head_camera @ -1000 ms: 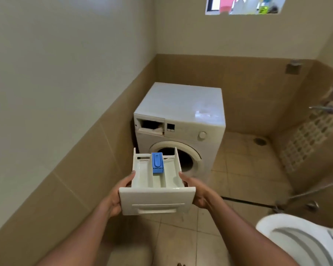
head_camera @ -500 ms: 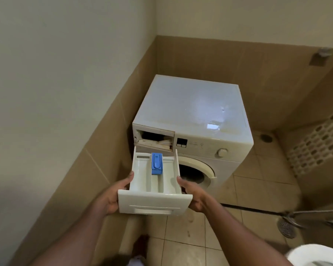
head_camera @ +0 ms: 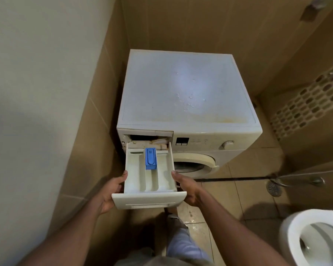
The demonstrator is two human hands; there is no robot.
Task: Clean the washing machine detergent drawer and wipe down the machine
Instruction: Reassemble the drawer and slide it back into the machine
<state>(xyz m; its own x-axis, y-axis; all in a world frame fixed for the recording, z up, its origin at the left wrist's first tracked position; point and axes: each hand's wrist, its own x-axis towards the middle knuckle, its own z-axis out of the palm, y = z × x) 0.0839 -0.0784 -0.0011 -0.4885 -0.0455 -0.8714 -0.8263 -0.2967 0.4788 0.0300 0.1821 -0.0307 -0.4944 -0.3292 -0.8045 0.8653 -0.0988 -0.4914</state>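
Note:
I hold the white detergent drawer [head_camera: 132,177] level in front of the washing machine [head_camera: 185,96], its back end right at the open drawer slot [head_camera: 146,138]. A blue insert [head_camera: 151,158] sits in the drawer's middle compartment. My left hand [head_camera: 112,192] grips the drawer's left side and my right hand [head_camera: 186,187] grips its right side, both near the front panel. The machine's white top has stains and specks. The slot's inside looks dirty. The round door [head_camera: 194,164] below is partly hidden by the drawer.
The machine stands in a corner between tan tiled walls. A toilet [head_camera: 313,239] is at the lower right. A shower head with hose [head_camera: 273,186] lies on the tiled floor to the right. My legs show at the bottom.
I have walked closer to the machine and my view has tilted down. The drawer, held in both hands, has moved from well short of the machine to the slot's mouth.

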